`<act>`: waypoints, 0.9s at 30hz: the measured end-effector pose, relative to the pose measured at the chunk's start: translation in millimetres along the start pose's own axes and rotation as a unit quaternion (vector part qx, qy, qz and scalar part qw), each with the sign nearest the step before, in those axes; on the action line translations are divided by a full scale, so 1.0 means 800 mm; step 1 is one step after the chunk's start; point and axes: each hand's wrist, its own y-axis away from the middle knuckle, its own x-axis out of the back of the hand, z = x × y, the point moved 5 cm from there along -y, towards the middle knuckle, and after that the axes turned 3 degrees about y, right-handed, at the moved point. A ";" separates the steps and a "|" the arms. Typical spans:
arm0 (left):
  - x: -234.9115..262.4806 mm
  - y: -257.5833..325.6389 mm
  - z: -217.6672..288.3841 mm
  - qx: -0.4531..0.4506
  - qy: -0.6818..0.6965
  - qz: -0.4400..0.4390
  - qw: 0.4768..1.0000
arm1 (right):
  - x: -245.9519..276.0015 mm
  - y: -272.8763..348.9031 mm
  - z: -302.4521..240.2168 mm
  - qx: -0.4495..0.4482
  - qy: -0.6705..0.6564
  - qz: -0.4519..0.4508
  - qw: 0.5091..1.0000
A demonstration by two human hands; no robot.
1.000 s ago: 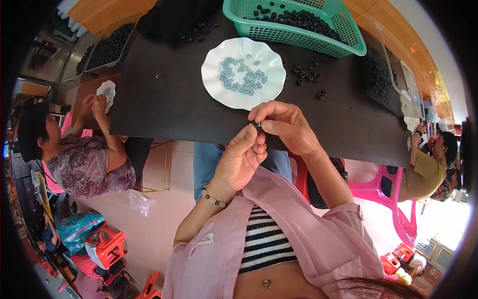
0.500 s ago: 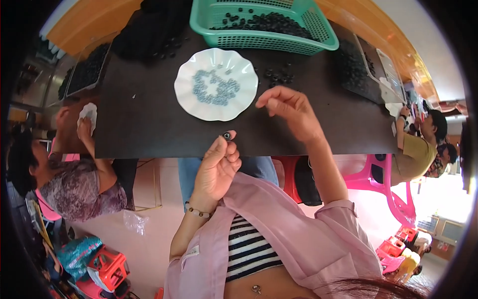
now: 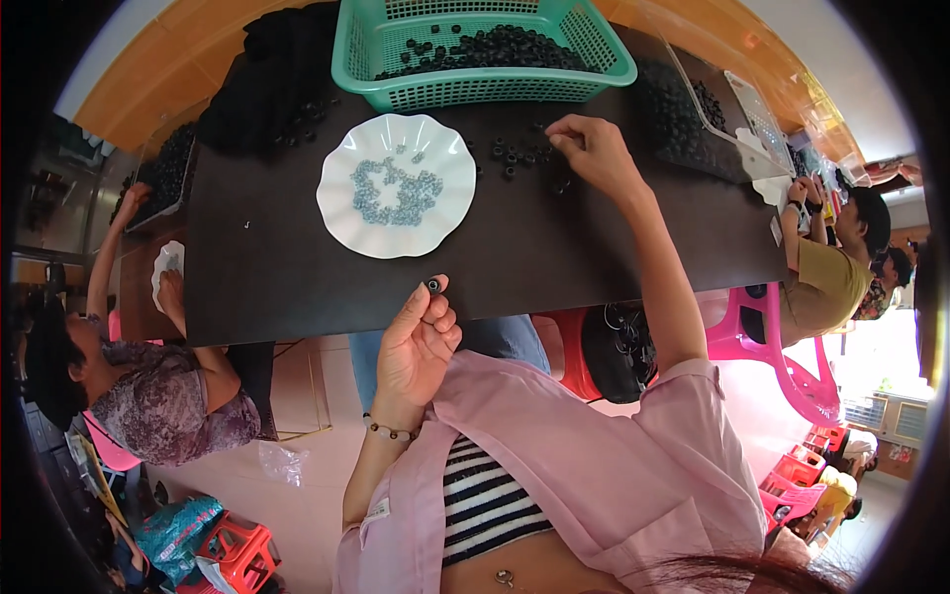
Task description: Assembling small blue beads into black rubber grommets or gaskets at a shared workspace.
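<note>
My left hand (image 3: 420, 337) is closed in front of the table's near edge. Between its thumb and forefinger sits a small round black piece (image 3: 433, 286) with a pale centre. My right hand (image 3: 599, 156) reaches out over the table, beside a scatter of loose black pieces (image 3: 513, 155). Its thumb and forefinger are pinched together at the far side of that scatter; whatever they hold is too small to make out. Left of it stands a white wavy-rimmed plate (image 3: 341, 223), bearing many tiny clear bluish pieces (image 3: 421, 198).
A green basket (image 3: 485, 91) of black pieces stands at the far side of the dark table (image 3: 287, 267). Clear bins of black pieces (image 3: 683, 124) flank the table. Black cloth (image 3: 252, 89) lies far left. One person (image 3: 168, 396) works at left, others (image 3: 831, 287) at right.
My right hand has gone from beside the plate's rim out to the loose black pieces. My left hand keeps hold of its piece. The person at left now reaches into a bin.
</note>
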 end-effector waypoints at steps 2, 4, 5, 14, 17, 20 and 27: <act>0.002 -0.002 -0.001 0.002 -0.004 0.008 1.000 | -0.006 -0.008 -0.002 0.001 0.022 -0.001 1.000; 0.002 -0.003 -0.002 0.003 -0.006 0.016 1.000 | -0.011 -0.014 -0.005 0.003 0.045 -0.003 0.999; 0.001 -0.003 -0.002 0.004 -0.007 0.018 1.000 | -0.015 -0.017 -0.007 0.004 0.059 -0.009 0.998; 0.005 -0.005 0.000 0.009 -0.005 0.027 1.000 | -0.040 -0.031 -0.014 0.000 0.092 -0.051 0.994; 0.002 -0.006 -0.001 0.017 -0.003 0.028 0.999 | -0.034 -0.030 -0.007 -0.004 0.042 -0.022 0.999; 0.002 -0.009 -0.004 0.036 0.007 0.018 0.999 | -0.023 -0.020 -0.001 0.008 -0.056 0.023 0.998; 0.008 -0.006 0.002 0.045 0.058 -0.007 0.997 | -0.015 0.016 -0.056 0.064 -0.305 0.047 0.949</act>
